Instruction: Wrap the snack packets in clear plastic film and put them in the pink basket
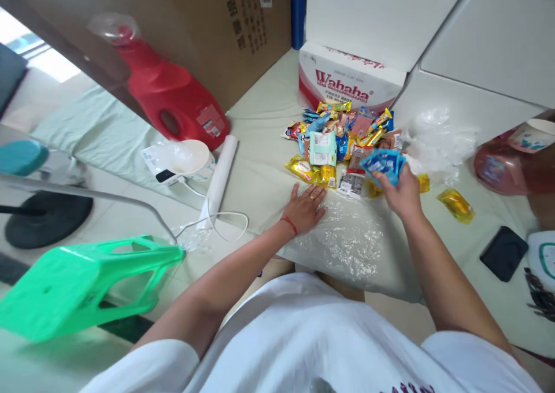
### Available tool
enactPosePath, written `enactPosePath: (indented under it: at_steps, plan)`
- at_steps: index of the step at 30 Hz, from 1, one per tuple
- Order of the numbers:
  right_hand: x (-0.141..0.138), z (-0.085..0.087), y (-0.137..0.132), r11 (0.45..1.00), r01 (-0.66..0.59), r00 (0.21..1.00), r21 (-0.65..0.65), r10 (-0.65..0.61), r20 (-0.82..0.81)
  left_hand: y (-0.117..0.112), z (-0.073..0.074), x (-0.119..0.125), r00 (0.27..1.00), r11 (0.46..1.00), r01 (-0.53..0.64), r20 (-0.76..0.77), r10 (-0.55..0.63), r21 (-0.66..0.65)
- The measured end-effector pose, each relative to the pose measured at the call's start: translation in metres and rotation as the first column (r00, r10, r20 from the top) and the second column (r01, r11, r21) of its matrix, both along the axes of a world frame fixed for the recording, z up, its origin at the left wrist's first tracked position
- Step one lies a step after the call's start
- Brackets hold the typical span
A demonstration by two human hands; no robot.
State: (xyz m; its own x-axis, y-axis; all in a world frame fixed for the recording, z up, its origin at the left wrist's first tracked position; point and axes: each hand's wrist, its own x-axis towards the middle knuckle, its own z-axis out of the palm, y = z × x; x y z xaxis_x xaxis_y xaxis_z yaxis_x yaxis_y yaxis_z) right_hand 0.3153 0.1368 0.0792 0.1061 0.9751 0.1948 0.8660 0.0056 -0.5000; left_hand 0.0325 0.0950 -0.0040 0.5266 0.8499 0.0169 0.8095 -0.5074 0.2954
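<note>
My left hand [306,207] lies flat and open on a clear plastic bag [347,240] spread on the pale green surface, fingers pointing toward a pile of snack packets [336,144]. My right hand [401,193] is closed around several blue packets [384,163] held just above the right side of the pile. Yellow packets [309,170] lie at the pile's near edge, right in front of my left fingertips.
A Wahaha carton [347,81] stands behind the pile. A red jug [173,95], white bowl [188,156], white roll [219,179] and cable are at left. A green stool [82,283] lies lower left. A loose yellow packet [455,203], black phone [503,253] and crumpled plastic [437,141] sit right.
</note>
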Motion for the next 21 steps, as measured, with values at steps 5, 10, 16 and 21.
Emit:
enactPosePath:
  at_steps: [5, 10, 16, 21]
  plan:
    - [-0.032, -0.025, -0.093, 0.843, -0.511, 0.783, -0.168, 0.537, 0.313, -0.001, -0.001, 0.000, 1.000, 0.999, -0.014, 0.002, 0.014, 0.033]
    - [-0.034, -0.032, -0.113, 0.681, -0.538, 0.651, -0.497, 0.710, 0.269, -0.002, -0.003, 0.001, 1.000, 0.998, -0.012, 0.017, 0.011, 0.063]
    - [-0.045, -0.022, -0.097, 0.691, -0.574, 0.720, -0.439, 0.682, 0.132, -0.001, -0.004, 0.002, 0.999, 0.998, -0.026, 0.041, 0.023, 0.065]
    - [-0.061, -0.032, -0.087, 0.750, -0.530, 0.778, -0.397, 0.616, 0.126, -0.001, -0.005, 0.002, 0.998, 0.998, -0.027, 0.060, 0.023, 0.064]
